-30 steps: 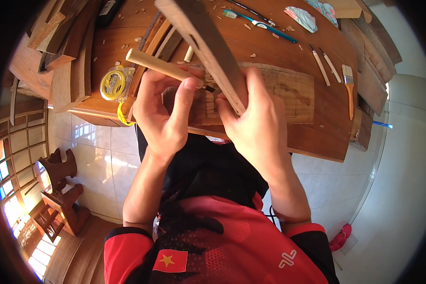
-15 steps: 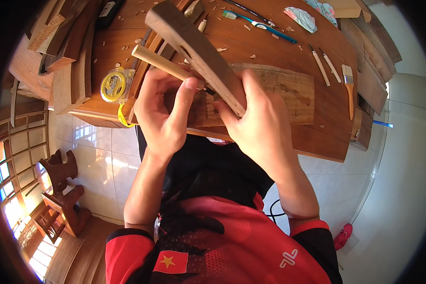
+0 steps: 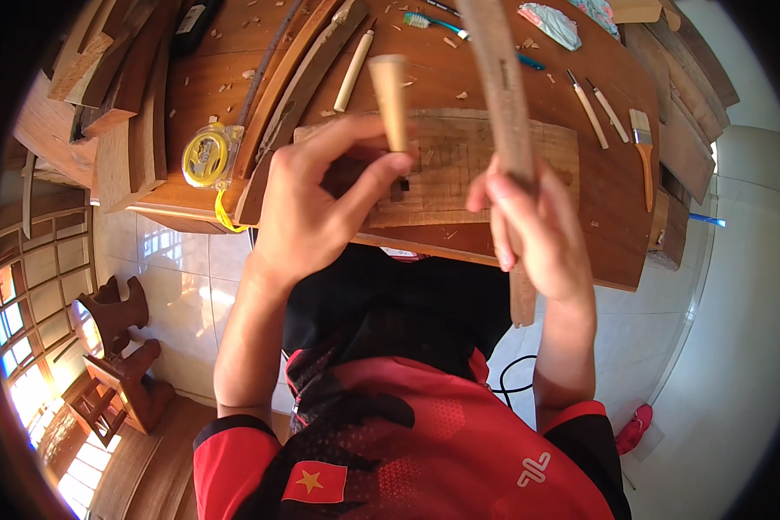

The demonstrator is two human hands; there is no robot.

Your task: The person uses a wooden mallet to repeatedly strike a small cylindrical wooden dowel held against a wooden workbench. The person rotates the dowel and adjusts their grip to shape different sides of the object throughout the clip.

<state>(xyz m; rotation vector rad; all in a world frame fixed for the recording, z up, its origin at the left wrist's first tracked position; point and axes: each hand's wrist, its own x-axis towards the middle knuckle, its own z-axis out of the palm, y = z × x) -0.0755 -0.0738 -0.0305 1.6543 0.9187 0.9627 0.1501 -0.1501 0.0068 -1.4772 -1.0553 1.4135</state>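
My left hand pinches a chisel by its pale wooden handle, which stands nearly upright. Its dark blade points down at a flat wooden board on the table, though whether the tip touches I cannot tell. In my right hand is a long brown wooden bar with a small slot in its face. The bar is slightly blurred and held upright to the right of the chisel, its lower end past the table's front edge. Part of the board is hidden behind both hands.
A yellow tape measure lies at the left, beside long wooden strips. Another pale-handled tool lies farther back. Two slim carving tools and a brush lie at the right. A toothbrush and wood chips are behind.
The wooden bar has swung from a left-leaning tilt to nearly upright and moved right, away from the chisel. The chisel's handle has turned from lying leftward to upright, and my left hand has shifted right.
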